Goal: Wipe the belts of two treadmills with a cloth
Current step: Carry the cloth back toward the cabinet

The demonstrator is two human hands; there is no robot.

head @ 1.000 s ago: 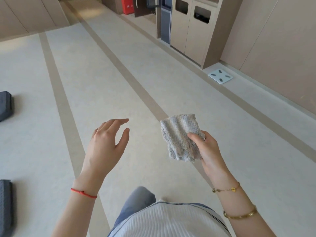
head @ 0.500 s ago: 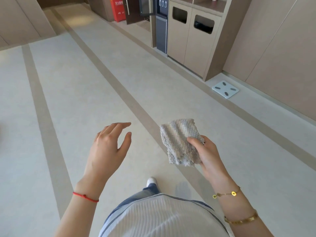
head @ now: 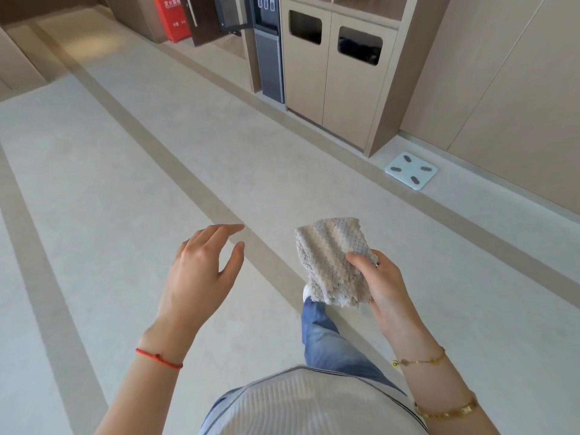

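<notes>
1. Right hand [head: 384,285] gripping folded cloth [head: 334,260], thumb pinched on top, held in the air over the floor [head: 125,183].
2. Left hand [head: 196,274] empty, fingers loosely spread, level with the cloth and apart from it.

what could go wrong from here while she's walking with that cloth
The right hand grips the cloth by one side only, and the rest sticks out loose, so it might slip or drop mid-stride. The scale lies flat on the floor near the bins, a possible trip if the path veers right. No treadmill shows, so the cloth may brush other things first.
</notes>
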